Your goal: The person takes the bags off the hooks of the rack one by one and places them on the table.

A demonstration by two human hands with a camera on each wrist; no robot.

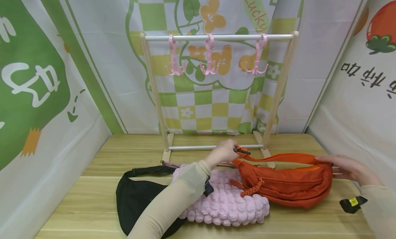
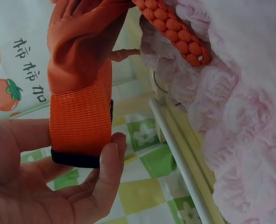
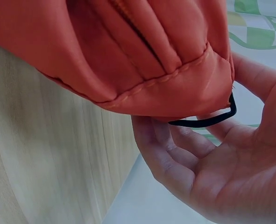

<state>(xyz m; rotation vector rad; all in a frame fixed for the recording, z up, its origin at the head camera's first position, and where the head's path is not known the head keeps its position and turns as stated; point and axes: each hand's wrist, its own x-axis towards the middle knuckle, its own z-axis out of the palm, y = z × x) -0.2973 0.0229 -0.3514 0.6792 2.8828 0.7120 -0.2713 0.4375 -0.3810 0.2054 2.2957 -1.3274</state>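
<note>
An orange sling bag (image 1: 287, 185) with a braided cord pull (image 1: 254, 188) is held at both ends above the right of the table. My left hand (image 1: 223, 152) grips its left end by the webbing strap (image 2: 81, 122), thumb and fingers around the strap beside a black buckle (image 2: 74, 158). At the other end, my right hand (image 1: 351, 166) holds the bag's corner near a black wire-like ring (image 3: 205, 122), with fingers curled beneath the fabric. A pink puffy quilted bag (image 1: 227, 206) lies under my left wrist, overlapped by the orange bag. Left of it lies a black shoulder bag (image 1: 136, 197), partly hidden by my left forearm.
Behind the bags stands a wooden-sided rack (image 1: 278, 91) with a metal top bar (image 1: 188, 37) and a lower bar (image 1: 191, 148). Three pink hooks (image 1: 210, 56) hang from the top bar. Printed curtains (image 1: 92, 77) enclose the wooden table (image 1: 92, 194) at back and sides.
</note>
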